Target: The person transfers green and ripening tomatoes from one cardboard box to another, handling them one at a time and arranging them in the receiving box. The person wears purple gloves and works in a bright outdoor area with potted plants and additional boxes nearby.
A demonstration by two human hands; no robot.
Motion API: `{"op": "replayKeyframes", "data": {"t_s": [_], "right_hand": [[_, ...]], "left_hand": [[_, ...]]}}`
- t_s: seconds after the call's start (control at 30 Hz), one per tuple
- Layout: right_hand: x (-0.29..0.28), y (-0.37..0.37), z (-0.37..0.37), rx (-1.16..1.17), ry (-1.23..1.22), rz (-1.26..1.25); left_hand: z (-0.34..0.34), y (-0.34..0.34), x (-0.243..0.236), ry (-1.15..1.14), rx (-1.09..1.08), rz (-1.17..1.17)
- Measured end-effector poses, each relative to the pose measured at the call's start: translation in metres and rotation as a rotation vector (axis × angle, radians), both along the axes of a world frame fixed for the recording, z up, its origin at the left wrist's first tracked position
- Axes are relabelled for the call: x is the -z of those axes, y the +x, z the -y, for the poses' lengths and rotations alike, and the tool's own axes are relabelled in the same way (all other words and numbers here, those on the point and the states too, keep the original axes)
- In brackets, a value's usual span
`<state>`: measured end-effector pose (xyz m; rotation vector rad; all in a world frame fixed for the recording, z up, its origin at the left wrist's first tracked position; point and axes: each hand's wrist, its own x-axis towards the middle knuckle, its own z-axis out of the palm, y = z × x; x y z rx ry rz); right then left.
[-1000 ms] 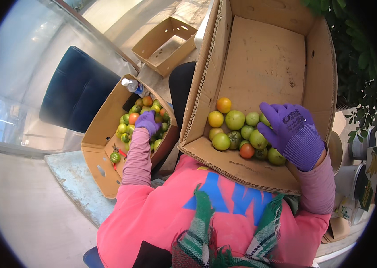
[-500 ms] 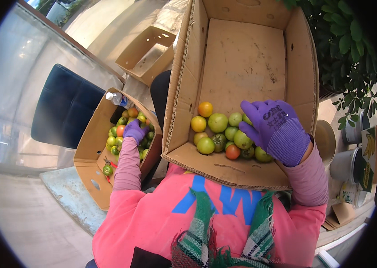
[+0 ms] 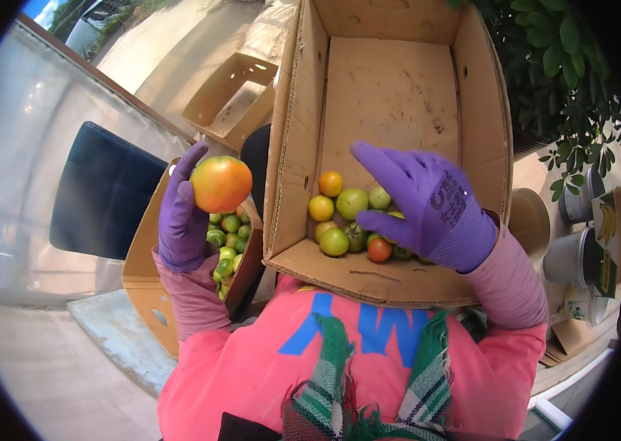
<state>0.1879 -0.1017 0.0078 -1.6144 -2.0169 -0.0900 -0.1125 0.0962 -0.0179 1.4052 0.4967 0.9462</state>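
In a purple glove, my left hand (image 3: 184,213) holds up a large orange-yellow tomato (image 3: 221,184) in its fingers, over the smaller cardboard box (image 3: 156,294) at my left, which holds several mostly green tomatoes (image 3: 226,253). My right hand (image 3: 424,213), also gloved in purple, hovers with fingers apart over the front of the big cardboard box (image 3: 391,95) before me, nothing visible in it. Under and beside it lie several green, yellow and red tomatoes, among them a yellow one (image 3: 321,207) and a red one (image 3: 379,249). Some are hidden by the hand.
A dark cushioned seat (image 3: 101,191) stands at left beside translucent sheeting (image 3: 24,169). Another cardboard box (image 3: 219,95) sits on the floor behind. At right are a leafy plant (image 3: 560,73), pots or buckets (image 3: 568,261) and cardboard pieces (image 3: 568,338).
My left hand has come up out of the smaller box with the orange-yellow tomato. My right hand has moved left over the tomatoes, fingers spreading. The view has shifted slightly.
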Motion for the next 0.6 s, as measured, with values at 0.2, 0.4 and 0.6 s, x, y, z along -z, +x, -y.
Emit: {"op": "replayKeyframes", "data": {"t_s": [0.2, 0.4, 0.6], "right_hand": [[-0.005, -0.008, -0.001, -0.084, 0.024, -0.255], [0.001, 0.005, 0.004, 0.158, 0.072, -0.169], [0.005, 0.008, -0.003, 0.283, 0.044, -0.056]], "left_hand": [[0.056, 0.085, -0.047, -0.059, 0.407, -0.252], [0.046, 0.117, -0.039, 0.188, 0.382, -0.290], [0.041, 0.156, -0.034, 0.328, 0.490, -0.558]]}}
